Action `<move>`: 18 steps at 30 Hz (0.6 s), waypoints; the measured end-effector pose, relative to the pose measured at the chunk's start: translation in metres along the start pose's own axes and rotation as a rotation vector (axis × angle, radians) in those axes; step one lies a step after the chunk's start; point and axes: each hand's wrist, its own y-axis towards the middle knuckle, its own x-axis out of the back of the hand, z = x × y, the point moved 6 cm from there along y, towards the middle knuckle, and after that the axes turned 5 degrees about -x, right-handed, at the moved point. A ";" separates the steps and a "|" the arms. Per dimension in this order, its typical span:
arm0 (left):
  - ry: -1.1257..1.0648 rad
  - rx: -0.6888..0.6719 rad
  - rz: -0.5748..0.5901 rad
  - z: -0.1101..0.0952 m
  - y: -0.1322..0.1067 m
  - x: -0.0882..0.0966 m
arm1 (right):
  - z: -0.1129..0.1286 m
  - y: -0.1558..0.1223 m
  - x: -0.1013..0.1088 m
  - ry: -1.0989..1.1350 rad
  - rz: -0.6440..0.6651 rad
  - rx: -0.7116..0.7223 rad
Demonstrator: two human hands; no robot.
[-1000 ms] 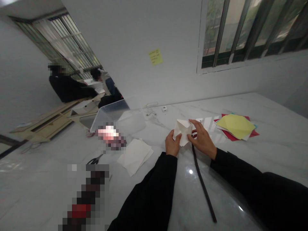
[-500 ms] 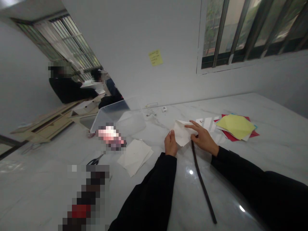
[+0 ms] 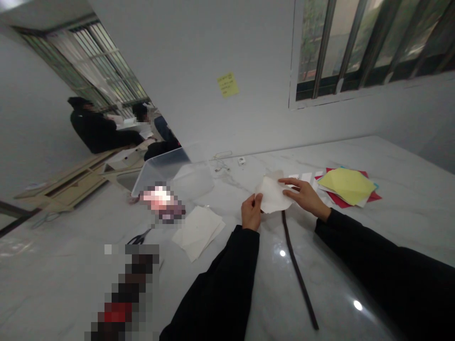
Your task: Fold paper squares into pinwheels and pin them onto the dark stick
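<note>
A folded white paper (image 3: 272, 195) is held just above the white marble table (image 3: 391, 208) between both hands. My left hand (image 3: 251, 213) pinches its lower left corner, fingers closed on the paper. My right hand (image 3: 304, 196) grips the paper's right side with fingers stretched over it. A dark narrow strip (image 3: 297, 272) lies on the table below the paper, running toward me between my black sleeves.
A stack of coloured sheets, yellow on top (image 3: 346, 185), lies at the right. White sheets (image 3: 197, 229) and scissors (image 3: 139, 236) lie at the left, near a clear plastic box (image 3: 170, 170). Two people sit far left by a window. A yellow note (image 3: 228, 85) hangs on the wall.
The paper has been turned and opened out flatter. My right hand moved right along its edge, and my left hand shifted to pinch the lower left corner.
</note>
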 end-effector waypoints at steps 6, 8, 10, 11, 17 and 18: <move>-0.091 0.039 -0.133 0.008 0.009 0.011 | -0.013 0.001 -0.001 0.258 0.012 -0.167; -0.118 0.048 -0.180 0.012 0.011 0.015 | -0.016 0.001 0.000 0.294 -0.012 -0.179; -0.136 0.051 -0.219 0.016 0.011 0.018 | -0.021 0.001 0.000 0.325 -0.017 -0.200; -0.143 0.047 -0.231 0.017 0.011 0.019 | -0.023 0.001 -0.001 0.343 -0.011 -0.212; -0.177 0.004 -0.215 0.019 0.013 0.019 | -0.027 0.001 -0.002 0.412 -0.004 -0.229; -0.187 -0.007 -0.206 0.018 0.014 0.019 | -0.027 0.001 -0.002 0.411 -0.008 -0.236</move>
